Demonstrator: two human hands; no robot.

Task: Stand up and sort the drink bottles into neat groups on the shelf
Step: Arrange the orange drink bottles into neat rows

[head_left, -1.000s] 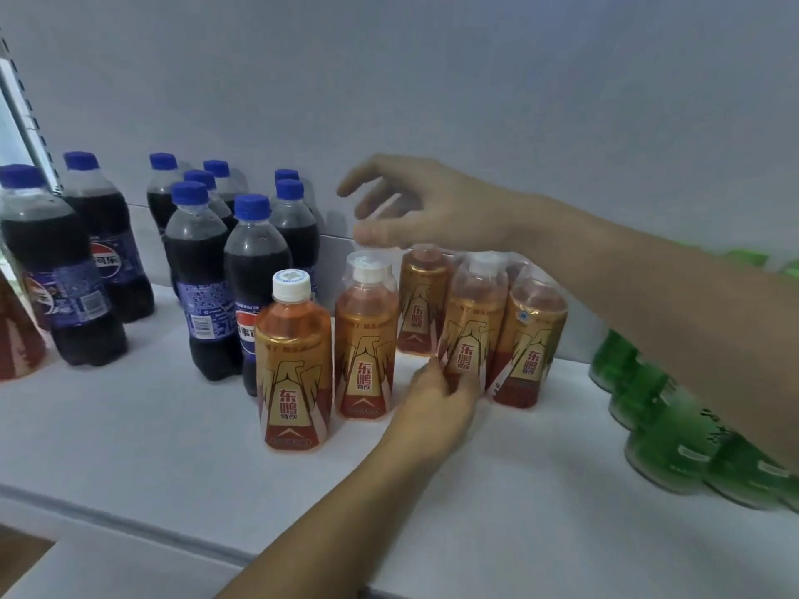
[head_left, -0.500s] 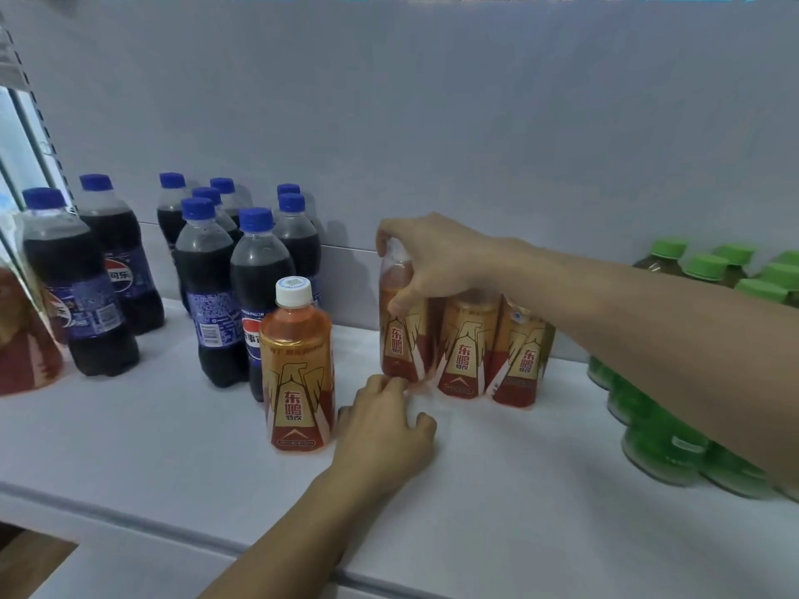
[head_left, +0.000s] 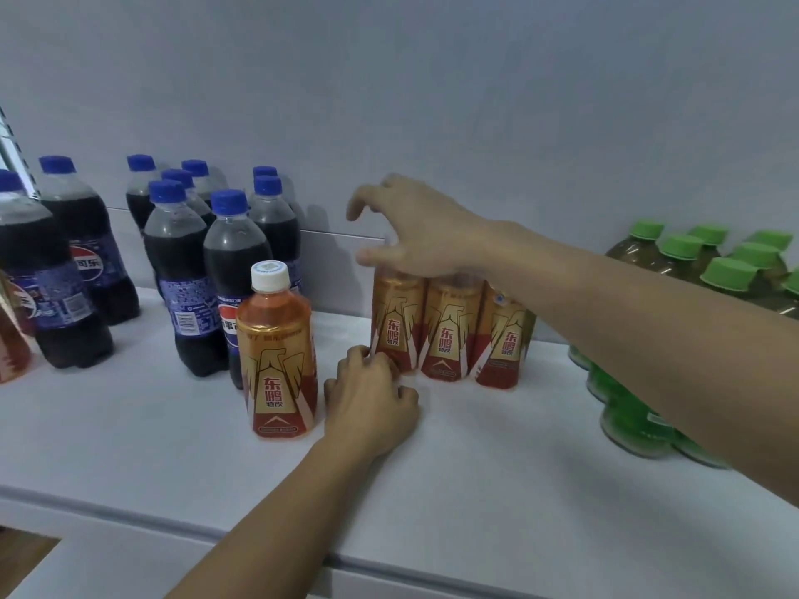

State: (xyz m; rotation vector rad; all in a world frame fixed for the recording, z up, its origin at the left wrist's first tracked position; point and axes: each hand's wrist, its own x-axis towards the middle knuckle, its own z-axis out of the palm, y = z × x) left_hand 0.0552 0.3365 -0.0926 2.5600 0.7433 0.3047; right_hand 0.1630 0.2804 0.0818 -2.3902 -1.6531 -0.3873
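Three orange energy-drink bottles (head_left: 449, 335) stand side by side in a row at the back of the white shelf (head_left: 475, 490). My right hand (head_left: 415, 231) is over their caps, fingers spread and gripping nothing. A fourth orange bottle (head_left: 276, 352) with a white cap stands apart, in front and to the left. My left hand (head_left: 372, 399) rests on the shelf between that bottle and the row. Its fingers are curled and the fingertips sit by the base of the row's leftmost bottle.
Several cola bottles (head_left: 177, 274) with blue caps stand grouped at the left, two larger ones (head_left: 47, 270) further left. Green-capped bottles (head_left: 635, 417) cluster at the right, behind my right forearm. A further orange bottle (head_left: 8, 348) shows at the left edge. A grey wall backs the shelf.
My right hand let go of the row's leftmost orange bottle and spread its fingers above the caps. My left hand slid a little toward the row's base.
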